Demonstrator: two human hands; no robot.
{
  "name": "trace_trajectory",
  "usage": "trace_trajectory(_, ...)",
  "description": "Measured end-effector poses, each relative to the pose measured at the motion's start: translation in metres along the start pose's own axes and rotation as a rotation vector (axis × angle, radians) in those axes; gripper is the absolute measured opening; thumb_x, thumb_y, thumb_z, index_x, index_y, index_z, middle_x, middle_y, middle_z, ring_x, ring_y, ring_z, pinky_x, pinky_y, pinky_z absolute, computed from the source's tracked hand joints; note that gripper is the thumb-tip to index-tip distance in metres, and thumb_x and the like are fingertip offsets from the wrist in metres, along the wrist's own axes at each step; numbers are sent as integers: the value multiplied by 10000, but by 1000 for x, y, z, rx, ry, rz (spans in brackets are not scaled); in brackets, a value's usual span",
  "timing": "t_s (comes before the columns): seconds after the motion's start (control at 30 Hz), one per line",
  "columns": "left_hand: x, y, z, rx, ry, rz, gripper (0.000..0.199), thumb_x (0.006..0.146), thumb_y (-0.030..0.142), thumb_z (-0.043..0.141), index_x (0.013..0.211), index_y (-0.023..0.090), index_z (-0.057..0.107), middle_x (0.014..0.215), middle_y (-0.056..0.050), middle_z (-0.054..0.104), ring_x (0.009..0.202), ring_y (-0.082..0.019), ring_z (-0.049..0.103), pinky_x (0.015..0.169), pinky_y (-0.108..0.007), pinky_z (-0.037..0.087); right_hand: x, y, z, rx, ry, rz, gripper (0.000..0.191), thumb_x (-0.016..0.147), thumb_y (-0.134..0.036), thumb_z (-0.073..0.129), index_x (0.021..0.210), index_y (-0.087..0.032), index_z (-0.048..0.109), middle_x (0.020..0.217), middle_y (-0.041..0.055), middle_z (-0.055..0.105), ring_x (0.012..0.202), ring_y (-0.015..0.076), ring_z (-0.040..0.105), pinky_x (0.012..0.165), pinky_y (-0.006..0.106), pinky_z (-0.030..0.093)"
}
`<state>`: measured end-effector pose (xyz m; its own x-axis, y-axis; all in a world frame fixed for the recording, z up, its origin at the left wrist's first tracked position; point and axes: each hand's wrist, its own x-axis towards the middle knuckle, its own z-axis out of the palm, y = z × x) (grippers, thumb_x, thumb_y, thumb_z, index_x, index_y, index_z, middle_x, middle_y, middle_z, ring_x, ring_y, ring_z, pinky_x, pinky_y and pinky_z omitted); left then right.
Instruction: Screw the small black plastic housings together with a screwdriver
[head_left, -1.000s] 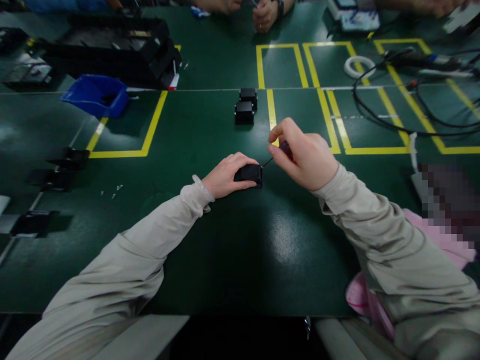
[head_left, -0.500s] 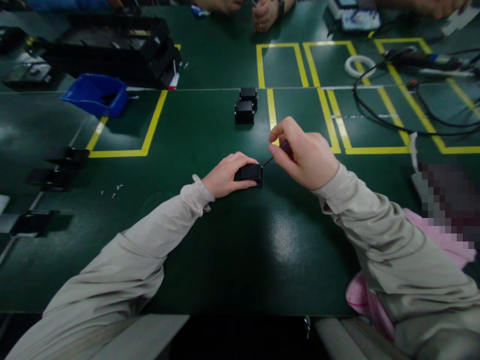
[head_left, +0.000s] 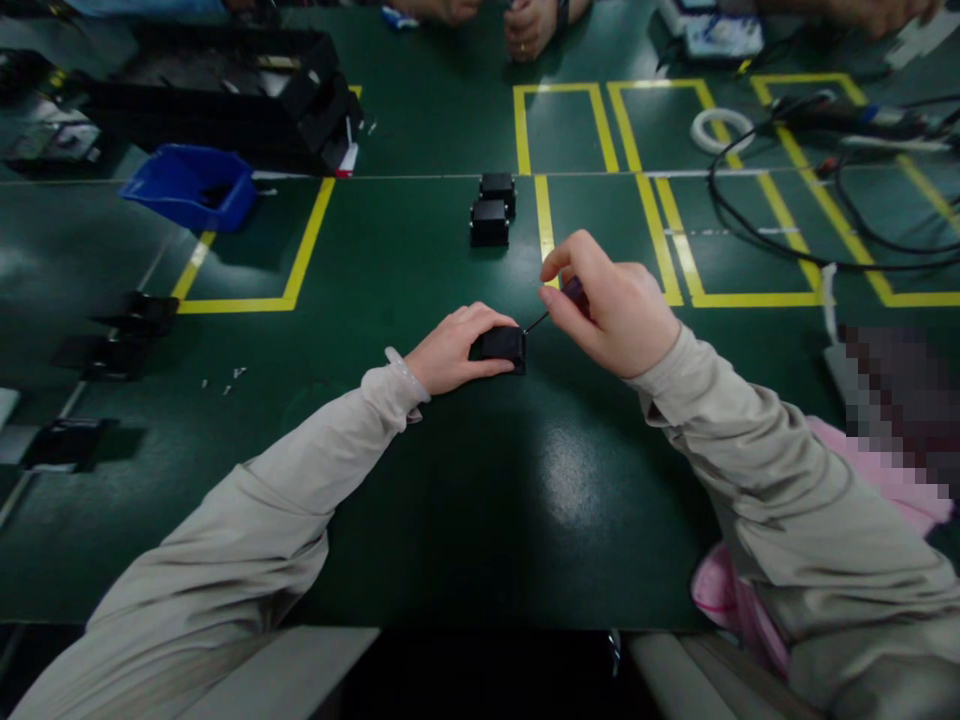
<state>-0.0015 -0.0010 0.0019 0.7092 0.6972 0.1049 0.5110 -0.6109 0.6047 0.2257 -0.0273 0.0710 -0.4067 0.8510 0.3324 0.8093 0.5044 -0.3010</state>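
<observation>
On the green table, my left hand [head_left: 459, 350] grips a small black box [head_left: 504, 345] between thumb and fingers. My right hand [head_left: 611, 305] is closed around the dark handle of a screwdriver [head_left: 574, 291]. Its thin shaft slants down to the left, and the tip meets a small screw at the box's right end. Farther back stand two similar black boxes [head_left: 490, 222], one behind the other, with small bright screws at their sides. Several loose screws [head_left: 238, 373] lie to the left of my left hand.
A blue bin [head_left: 191, 190] and stacked black trays [head_left: 307, 110] stand at the back left. Black parts [head_left: 67, 445] lie at the left edge. To the right are a white tape roll [head_left: 721, 131] and a black cable [head_left: 757, 240]. Another person's hand [head_left: 529, 28] rests at the far side.
Both hands keep their places, the screwdriver tip still at the box's right end. The whole view has shifted very slightly.
</observation>
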Motion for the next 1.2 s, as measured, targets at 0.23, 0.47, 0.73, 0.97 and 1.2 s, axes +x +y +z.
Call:
trace_trajectory(0.23,0,0,-1,0,-4,0,454,876,457,664,1226,178,589,1166,-82,616,1118,-249,559,999,-386,418,0,0,-1,10,-4,-1,317,925,-370,378,1103,-166,542,778,23,611,612,129,539,646,284,420)
trace_trajectory(0.47,0,0,0,4,-3,-3,450,875,464,660,1221,184,593,1163,-79,618,1111,-246,561,998,-383,419,0,0,-1,11,-16,4,336,924,-382,368,1109,-162,542,803,30,614,613,127,530,652,287,417)
trace_trajectory(0.73,0,0,0,4,-2,-6,458,871,466,663,1223,182,594,1178,-86,618,1126,-249,558,1004,-387,417,0,-1,-1,15,-10,7,341,923,-376,372,1107,-149,548,779,24,595,590,124,508,640,293,410)
trace_trajectory(0.97,0,1,0,4,1,-5,455,869,459,665,1221,180,593,1171,-84,618,1126,-247,558,1007,-385,418,0,-1,-1,10,-14,11,328,929,-377,371,1113,-167,541,794,25,619,608,123,534,656,290,426)
trace_trajectory(1.2,0,0,0,3,3,-3,455,872,460,665,1224,183,591,1173,-80,620,1123,-249,563,1011,-391,420,0,-4,-3,13,-53,29,326,915,-296,347,1155,-158,520,921,81,679,711,160,624,720,319,472)
